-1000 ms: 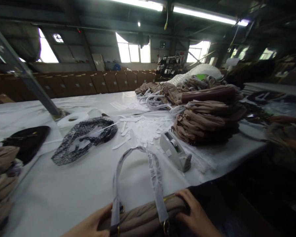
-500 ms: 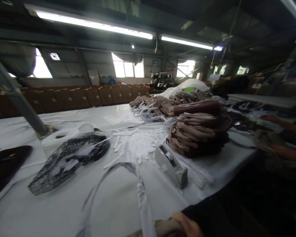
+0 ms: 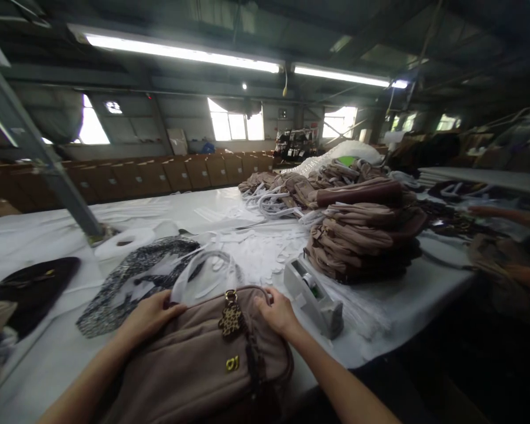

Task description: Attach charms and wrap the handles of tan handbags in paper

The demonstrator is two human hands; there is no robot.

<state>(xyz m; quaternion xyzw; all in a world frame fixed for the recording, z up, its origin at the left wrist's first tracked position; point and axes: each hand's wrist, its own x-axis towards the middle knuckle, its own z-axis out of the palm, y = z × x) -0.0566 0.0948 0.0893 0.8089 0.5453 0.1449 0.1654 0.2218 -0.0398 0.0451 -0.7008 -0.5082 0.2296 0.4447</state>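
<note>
Left fingers (image 3: 175,309) and right fingers (image 3: 262,306) clamp a soft brown bag (image 3: 176,368) with gold emblem (image 3: 232,363) and spotted charm (image 3: 231,320).

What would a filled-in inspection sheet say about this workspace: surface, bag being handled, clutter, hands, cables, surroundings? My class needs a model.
Surface: white-covered table.
Job's things: brown handbag with a spotted charm and gold-coloured emblem; its pale handle stands behind the top edge.
Clutter: heap of white strips, tape dispenser, stacked brown bags, black-and-white speckled item.
Hands: left hand grips the handbag's upper left edge; right hand its upper right corner.
Cables: hanging cord near the fluorescent lights.
Surroundings: row of cardboard boxes, windows, another person's arm at right.
</note>
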